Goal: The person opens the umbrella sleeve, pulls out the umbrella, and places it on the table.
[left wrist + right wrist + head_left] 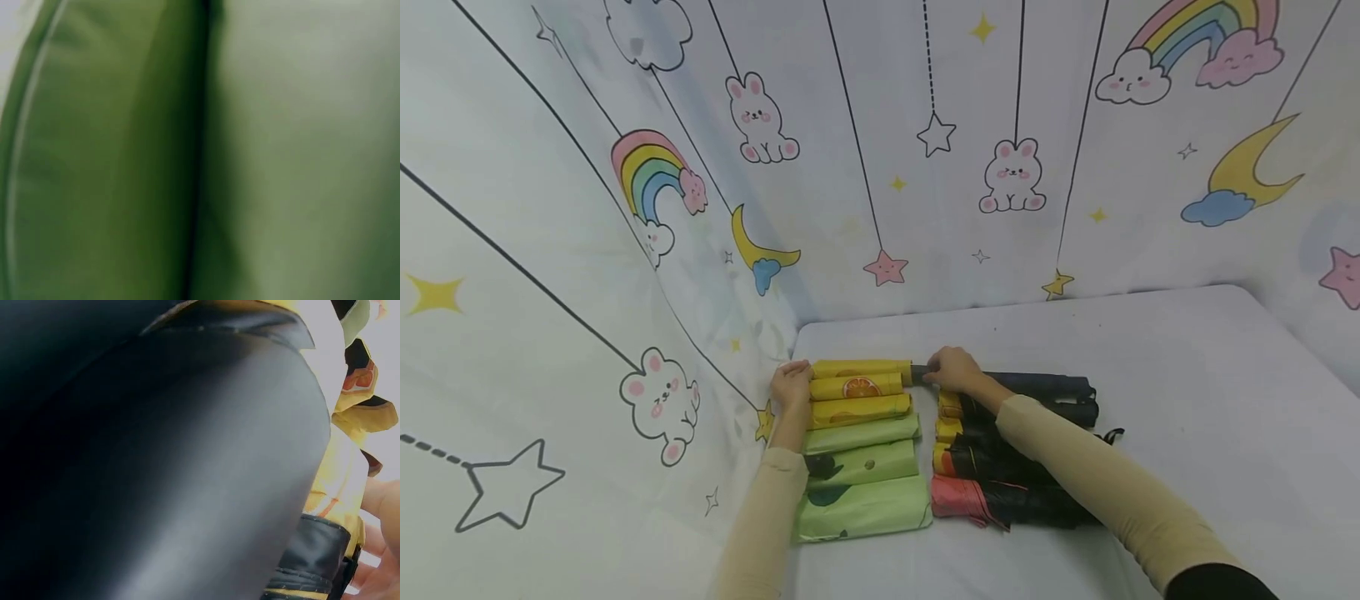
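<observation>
A column of yellow rolled bundles lies on the table, the topmost yellow roll (861,369) farthest back. My left hand (791,385) is at its left end, fingers extended and touching it. A long dark roll (1037,384) lies to the right in the same row. My right hand (953,369) holds its left end, close to the yellow roll. In the right wrist view, fingers (375,550) sit beside a yellow-and-black rolled end (340,469), and a glossy black roll (187,475) fills most of the frame. Blurred green material (81,162) fills the left wrist view.
Green rolls (865,508) lie below the yellow ones. Under my right forearm are black rolls with yellow ends (949,431), and a red-and-black roll (958,498) lies nearest. A white table (1195,375) extends to the right. Printed white curtains (850,192) stand behind and at left.
</observation>
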A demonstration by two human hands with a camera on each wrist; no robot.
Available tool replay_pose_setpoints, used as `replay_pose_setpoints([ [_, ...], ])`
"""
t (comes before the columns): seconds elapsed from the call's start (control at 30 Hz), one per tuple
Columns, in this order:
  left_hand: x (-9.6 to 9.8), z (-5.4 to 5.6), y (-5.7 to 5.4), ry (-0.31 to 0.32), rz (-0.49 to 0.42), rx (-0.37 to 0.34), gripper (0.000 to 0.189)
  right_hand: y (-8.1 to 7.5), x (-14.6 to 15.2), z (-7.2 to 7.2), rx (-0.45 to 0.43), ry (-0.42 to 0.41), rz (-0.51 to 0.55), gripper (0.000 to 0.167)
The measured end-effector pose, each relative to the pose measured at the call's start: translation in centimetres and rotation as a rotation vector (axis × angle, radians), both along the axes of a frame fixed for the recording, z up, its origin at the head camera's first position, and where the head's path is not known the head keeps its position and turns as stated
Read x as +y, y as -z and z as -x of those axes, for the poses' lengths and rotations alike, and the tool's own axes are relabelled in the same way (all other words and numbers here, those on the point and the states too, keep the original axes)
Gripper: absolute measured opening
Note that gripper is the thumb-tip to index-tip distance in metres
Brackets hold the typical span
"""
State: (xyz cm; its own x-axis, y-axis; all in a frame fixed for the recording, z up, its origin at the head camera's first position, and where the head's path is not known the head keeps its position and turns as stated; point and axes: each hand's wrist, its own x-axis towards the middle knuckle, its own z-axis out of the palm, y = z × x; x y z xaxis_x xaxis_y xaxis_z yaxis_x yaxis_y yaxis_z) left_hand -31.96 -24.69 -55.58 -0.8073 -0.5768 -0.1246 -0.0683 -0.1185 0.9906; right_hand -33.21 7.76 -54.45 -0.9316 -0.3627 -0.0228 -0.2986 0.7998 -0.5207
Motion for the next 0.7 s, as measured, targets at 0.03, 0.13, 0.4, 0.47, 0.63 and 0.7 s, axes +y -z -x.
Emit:
replay_pose_setpoints([
  [0.03,0.00,-0.02,0.01,0.000,-0.002,-0.002,0.028,-0.03,-0.06,-0.01,0.001,-0.006,-0.009,0.032],
  [0.13,-0.03,-0.09,0.10,-0.003,-0.002,-0.010,0.028,-0.12,-0.23,-0.02,-0.009,-0.011,0.000,0.029],
  [0.4,-0.13,-0.23,0.43,-0.022,0.010,-0.028,0.024,-0.17,-0.28,0.23,-0.039,0.021,0.114,0.029],
  [0.47,-0.21,-0.20,0.47,-0.025,0.004,-0.030,0.024,-0.18,-0.21,0.31,-0.028,0.025,0.153,0.031],
  [0.63,-0.35,-0.15,0.42,-0.024,0.017,-0.044,0.024,-0.01,-0.21,0.65,0.004,0.061,0.246,0.039],
  [0.7,-0.39,-0.16,0.39,-0.024,0.027,-0.052,0.024,-0.01,-0.31,0.79,0.009,0.078,0.293,0.041],
])
